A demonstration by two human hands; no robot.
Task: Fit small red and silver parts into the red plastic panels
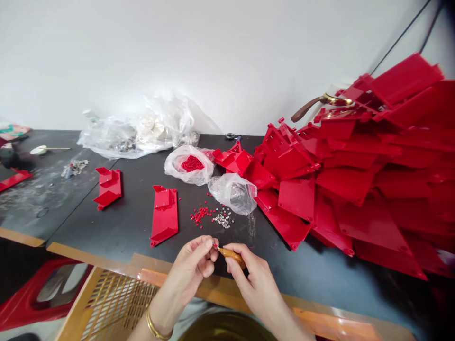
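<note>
My right hand (250, 277) is shut on a short wooden-handled tool (232, 255). My left hand (190, 267) pinches the tool's tip with a small red piece (215, 246) on it. Just beyond my fingers lie loose red beads (201, 214) and small silver rings (223, 219) on the black table (135, 237). Two red plastic moulded panels (164, 216) lie further out. A clear bag of red beads (188, 165) stands near a clear bag of metal parts (232, 193). My fingers hide part of the tool.
A huge heap of red plastic panels (355, 166) fills the right side, with a brown-and-brass handle (322, 102) behind it. Plastic bags (137, 132) lie against the white wall. A yellow crate (113, 303) and a red stool (46, 293) stand below the table's near edge.
</note>
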